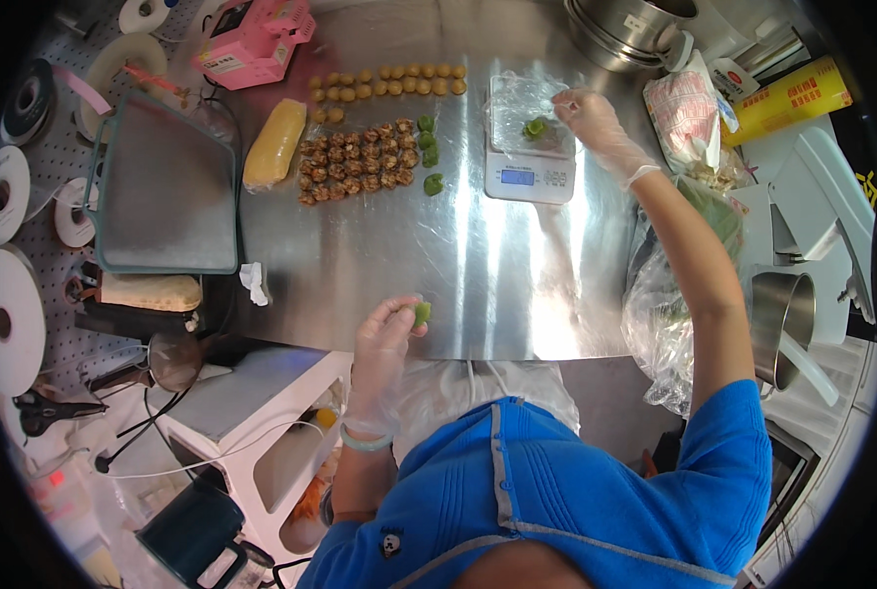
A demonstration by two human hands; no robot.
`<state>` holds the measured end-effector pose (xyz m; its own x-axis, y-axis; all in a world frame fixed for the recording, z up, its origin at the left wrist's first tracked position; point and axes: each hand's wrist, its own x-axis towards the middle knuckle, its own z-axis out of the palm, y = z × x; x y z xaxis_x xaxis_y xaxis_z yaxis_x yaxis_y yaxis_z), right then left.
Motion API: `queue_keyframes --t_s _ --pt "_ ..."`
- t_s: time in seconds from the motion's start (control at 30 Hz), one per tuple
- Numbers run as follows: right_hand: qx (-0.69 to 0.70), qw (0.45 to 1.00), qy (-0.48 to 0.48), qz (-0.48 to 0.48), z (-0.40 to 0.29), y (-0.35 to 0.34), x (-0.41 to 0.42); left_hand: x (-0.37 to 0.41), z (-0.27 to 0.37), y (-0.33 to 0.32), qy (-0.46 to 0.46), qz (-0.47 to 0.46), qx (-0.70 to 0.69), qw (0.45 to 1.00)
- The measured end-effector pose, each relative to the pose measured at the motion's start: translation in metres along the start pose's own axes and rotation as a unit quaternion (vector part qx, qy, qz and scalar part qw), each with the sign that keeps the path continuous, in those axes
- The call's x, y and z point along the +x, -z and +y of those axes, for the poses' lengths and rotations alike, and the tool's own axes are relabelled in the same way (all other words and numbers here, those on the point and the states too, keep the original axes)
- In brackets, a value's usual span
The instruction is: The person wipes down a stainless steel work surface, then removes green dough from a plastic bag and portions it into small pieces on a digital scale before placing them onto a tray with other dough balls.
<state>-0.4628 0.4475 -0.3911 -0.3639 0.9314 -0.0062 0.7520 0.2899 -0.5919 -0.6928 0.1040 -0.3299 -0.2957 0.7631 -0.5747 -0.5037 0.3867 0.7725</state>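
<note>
My left hand (385, 335), in a clear disposable glove, pinches a piece of green dough (422, 314) over the table's near edge. My right hand (593, 125), gloved too, is over the right side of a white digital scale (497, 180) with its fingertips drawn together. Crumpled clear plastic film (512, 99) covers the scale's platform, and a small green dough lump (534, 129) rests on it. Whether my right fingers grip the film is unclear. Several green dough pieces (430, 156) stand in a column beside rows of brown, nubbly balls (357, 162).
Smooth yellow-brown balls (409, 71) line the back of the steel table (335, 265). A wrapped yellow block (275, 146), a pink machine (251, 44) and a green-rimmed board (166, 191) are at left. Steel pots (623, 29), a yellow film box (788, 99) and plastic bags (659, 309) crowd the right.
</note>
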Motion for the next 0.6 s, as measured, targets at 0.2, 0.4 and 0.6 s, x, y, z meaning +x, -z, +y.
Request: queue_keyframes --t_s 0.2,0.4,0.6 --pt "-0.067 0.996 0.053 -0.041 -0.023 -0.021 -0.007 -0.001 0.000 0.007 -0.017 -0.013 -0.017 1.000" --pt "-0.142 0.982 0.116 -0.036 -0.028 -0.038 -0.006 -0.008 0.000 0.015 -0.005 0.023 -0.018 1.000" --pt "-0.219 0.960 0.155 -0.077 -0.015 -0.053 0.000 -0.010 -0.003 0.026 -0.008 0.037 -0.030 0.999"
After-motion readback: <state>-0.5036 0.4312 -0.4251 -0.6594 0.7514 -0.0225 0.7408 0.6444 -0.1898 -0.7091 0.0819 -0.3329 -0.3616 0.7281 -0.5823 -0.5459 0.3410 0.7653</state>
